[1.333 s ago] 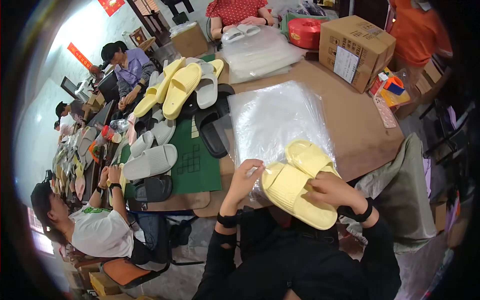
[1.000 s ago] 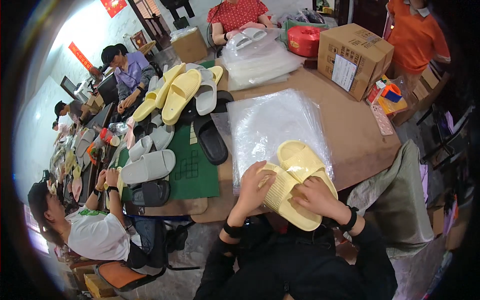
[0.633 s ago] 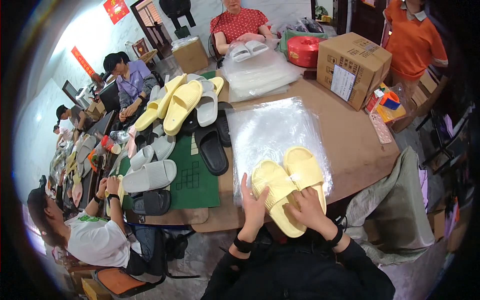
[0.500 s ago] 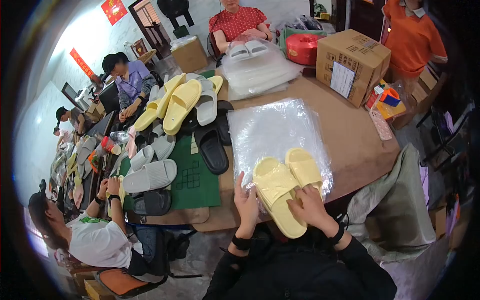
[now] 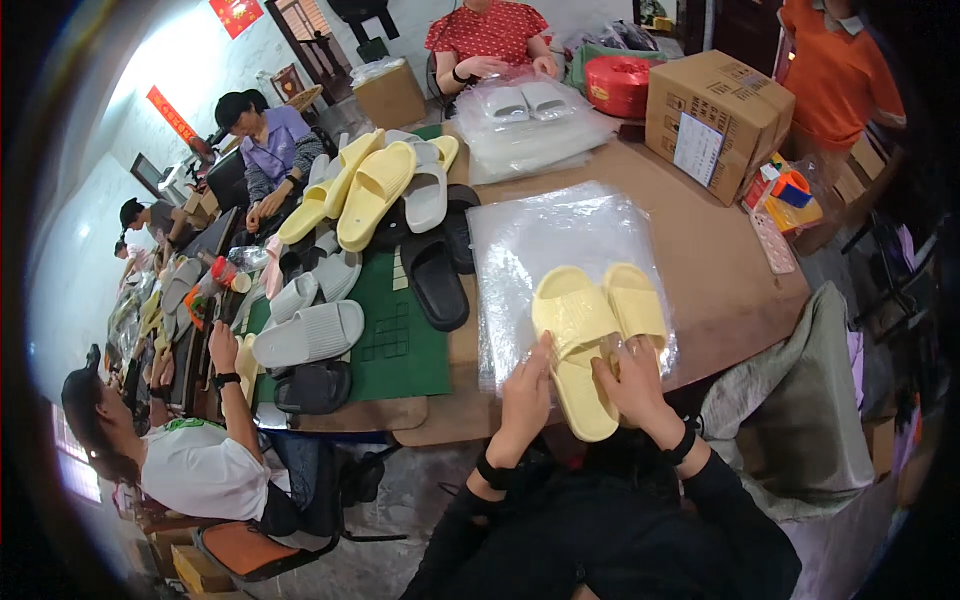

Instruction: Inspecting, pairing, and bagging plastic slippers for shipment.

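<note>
Now, left hand (image 5: 524, 390): I clasp the near slipper (image 5: 577, 345).
Right hand (image 5: 630, 378): clasps it too.
Slippers: on bags (image 5: 540, 235), desk (image 5: 715, 270).

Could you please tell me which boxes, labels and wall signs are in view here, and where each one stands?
Large cardboard box: brown, far right of the table.
White label: rectangular, on that box's near side.
Smaller cardboard box: brown, beyond the table's far left corner.
Red signs: a strip and a square on the pale wall, upper left.
</note>
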`<action>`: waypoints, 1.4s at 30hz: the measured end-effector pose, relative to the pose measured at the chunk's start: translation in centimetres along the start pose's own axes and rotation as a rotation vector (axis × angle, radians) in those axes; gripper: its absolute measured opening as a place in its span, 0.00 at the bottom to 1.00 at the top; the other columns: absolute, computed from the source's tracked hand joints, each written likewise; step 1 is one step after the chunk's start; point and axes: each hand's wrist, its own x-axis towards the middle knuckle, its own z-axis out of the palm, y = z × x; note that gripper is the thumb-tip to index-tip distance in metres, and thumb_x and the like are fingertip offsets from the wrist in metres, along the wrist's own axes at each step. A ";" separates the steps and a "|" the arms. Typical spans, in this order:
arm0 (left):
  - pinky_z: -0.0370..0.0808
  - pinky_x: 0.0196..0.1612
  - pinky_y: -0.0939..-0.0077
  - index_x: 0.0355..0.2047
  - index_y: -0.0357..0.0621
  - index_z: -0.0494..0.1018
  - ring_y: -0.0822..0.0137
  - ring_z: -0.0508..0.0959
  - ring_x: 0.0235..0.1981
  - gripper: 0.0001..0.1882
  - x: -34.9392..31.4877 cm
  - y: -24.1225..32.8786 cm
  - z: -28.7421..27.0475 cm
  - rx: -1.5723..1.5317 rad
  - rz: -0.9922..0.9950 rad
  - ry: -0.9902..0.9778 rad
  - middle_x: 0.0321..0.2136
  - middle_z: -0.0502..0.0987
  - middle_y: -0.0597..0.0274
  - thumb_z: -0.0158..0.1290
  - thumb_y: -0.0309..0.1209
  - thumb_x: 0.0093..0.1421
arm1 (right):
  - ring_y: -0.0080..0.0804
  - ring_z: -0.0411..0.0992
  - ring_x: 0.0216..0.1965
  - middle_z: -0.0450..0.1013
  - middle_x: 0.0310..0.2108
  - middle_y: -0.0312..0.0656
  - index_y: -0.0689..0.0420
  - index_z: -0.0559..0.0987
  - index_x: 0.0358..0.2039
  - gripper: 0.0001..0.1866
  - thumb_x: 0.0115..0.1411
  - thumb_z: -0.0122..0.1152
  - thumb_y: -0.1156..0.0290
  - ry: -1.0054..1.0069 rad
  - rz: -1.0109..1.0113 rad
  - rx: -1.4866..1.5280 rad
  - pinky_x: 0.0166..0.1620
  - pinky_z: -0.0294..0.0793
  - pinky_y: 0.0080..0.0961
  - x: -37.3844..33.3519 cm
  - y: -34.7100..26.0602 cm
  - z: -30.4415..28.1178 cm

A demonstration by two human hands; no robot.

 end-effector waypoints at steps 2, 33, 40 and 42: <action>0.73 0.39 0.67 0.52 0.40 0.68 0.53 0.77 0.40 0.19 -0.1 -0.2 0.4 -0.090 0.021 0.020 0.42 0.74 0.45 0.41 0.19 0.60 | 0.53 0.64 0.38 0.68 0.31 0.54 0.66 0.71 0.42 0.21 0.51 0.59 0.64 0.012 -0.010 -0.031 0.41 0.63 0.43 0.1 -0.1 0.4; 0.72 0.46 0.69 0.58 0.35 0.54 0.59 0.72 0.47 0.44 -1.6 -7.5 4.0 -0.227 -0.304 0.063 0.46 0.67 0.50 0.66 0.28 0.43 | 0.60 0.46 0.63 0.45 0.61 0.66 0.57 0.66 0.55 0.34 0.44 0.66 0.71 -0.242 0.114 0.234 0.63 0.51 0.38 0.2 3.9 2.2; 0.71 0.48 0.67 0.60 0.44 0.54 0.55 0.71 0.48 0.42 -1.1 -5.9 3.4 -0.141 -0.433 -0.030 0.54 0.62 0.46 0.62 0.31 0.46 | 0.47 0.67 0.42 0.68 0.39 0.52 0.64 0.68 0.46 0.23 0.48 0.62 0.75 0.113 0.233 0.202 0.43 0.68 0.36 1.4 5.0 4.7; 0.70 0.48 0.62 0.60 0.52 0.56 0.49 0.70 0.49 0.40 -1.5 -6.1 3.6 -0.110 -0.453 0.009 0.51 0.66 0.46 0.61 0.32 0.46 | 0.43 0.68 0.31 0.68 0.33 0.51 0.62 0.67 0.42 0.18 0.51 0.59 0.76 0.101 0.325 0.158 0.34 0.68 0.32 1.7 4.1 4.8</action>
